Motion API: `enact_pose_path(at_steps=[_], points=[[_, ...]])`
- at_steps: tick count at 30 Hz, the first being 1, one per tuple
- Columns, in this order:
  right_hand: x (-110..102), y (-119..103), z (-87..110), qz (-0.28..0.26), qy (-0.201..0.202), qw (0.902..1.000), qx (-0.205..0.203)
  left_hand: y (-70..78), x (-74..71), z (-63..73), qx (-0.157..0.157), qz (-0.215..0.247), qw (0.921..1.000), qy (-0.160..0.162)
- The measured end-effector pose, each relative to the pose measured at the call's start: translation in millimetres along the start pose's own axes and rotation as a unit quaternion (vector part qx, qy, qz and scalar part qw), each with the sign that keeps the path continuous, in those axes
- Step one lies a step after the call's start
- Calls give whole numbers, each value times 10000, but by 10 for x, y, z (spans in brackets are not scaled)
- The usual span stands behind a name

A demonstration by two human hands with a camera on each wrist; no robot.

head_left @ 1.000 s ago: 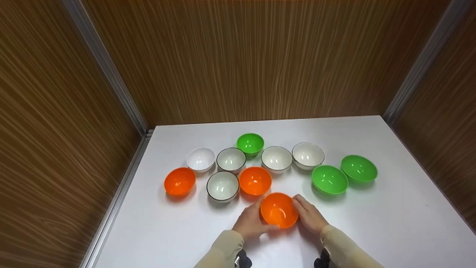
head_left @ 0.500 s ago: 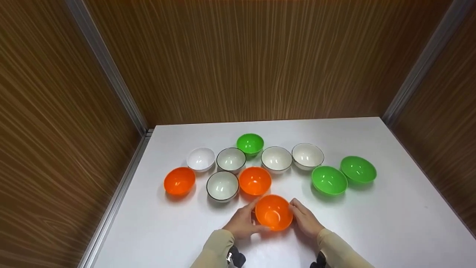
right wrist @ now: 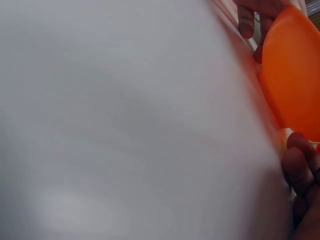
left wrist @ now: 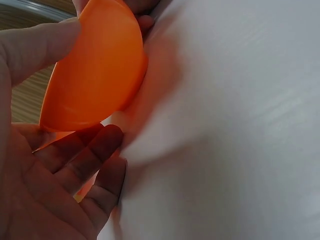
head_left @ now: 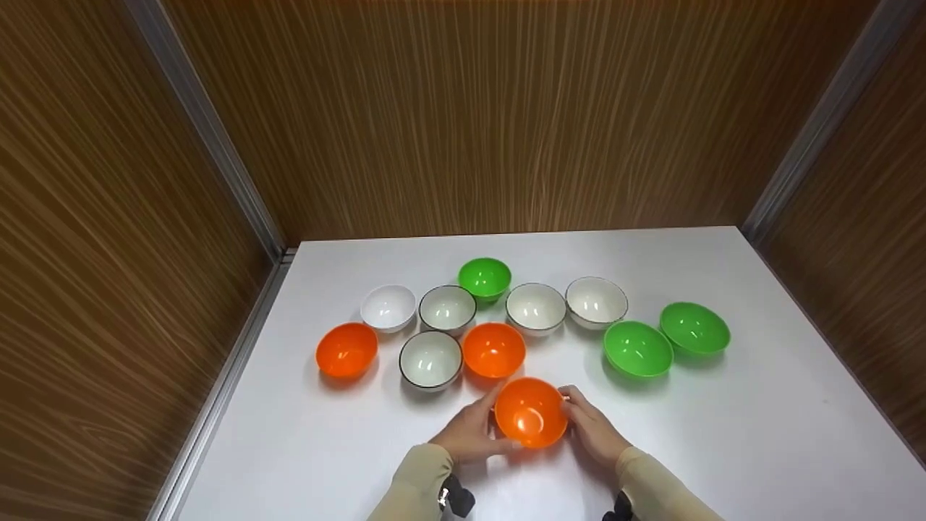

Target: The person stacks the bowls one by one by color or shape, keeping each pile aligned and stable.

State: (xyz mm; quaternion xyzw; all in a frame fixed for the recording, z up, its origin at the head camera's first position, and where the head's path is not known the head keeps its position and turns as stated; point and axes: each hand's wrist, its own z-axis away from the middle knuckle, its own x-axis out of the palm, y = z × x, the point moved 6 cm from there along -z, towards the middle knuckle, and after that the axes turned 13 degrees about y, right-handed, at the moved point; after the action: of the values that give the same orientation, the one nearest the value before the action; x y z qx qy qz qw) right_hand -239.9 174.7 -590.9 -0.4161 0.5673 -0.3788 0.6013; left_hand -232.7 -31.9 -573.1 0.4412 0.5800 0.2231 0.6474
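Head view: my left hand [head_left: 469,432] pinches the nearest orange bowl [head_left: 532,411] at left; my right hand [head_left: 595,428] grips its right side. The bowl lies between, just short of the middle orange bowl [head_left: 494,350].

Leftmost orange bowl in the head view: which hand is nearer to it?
Left. The left hand is right of the leftmost orange bowl, toward the person; the right hand is farther right, across the held orange bowl.

Orange bowl [head_left: 531,414], mouth upward
It is held at opposite sides by the left hand [head_left: 469,434] and the right hand [head_left: 595,432].
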Motion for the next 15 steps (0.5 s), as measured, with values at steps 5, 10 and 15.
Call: enact_pose_path(at_steps=[5, 10, 15], points=[[10, -10, 31, -431, -333, 9985, 50, -6, 39, -6, -99, -225, 9996, 155], [14, 21, 60, -202, -590, 9980, -114, 12, 67, -15, -104, -575, 9981, 203], [11, 52, 61, 191, -708, 9965, -400, 9, 76, -28, -127, -478, 9986, 160]])
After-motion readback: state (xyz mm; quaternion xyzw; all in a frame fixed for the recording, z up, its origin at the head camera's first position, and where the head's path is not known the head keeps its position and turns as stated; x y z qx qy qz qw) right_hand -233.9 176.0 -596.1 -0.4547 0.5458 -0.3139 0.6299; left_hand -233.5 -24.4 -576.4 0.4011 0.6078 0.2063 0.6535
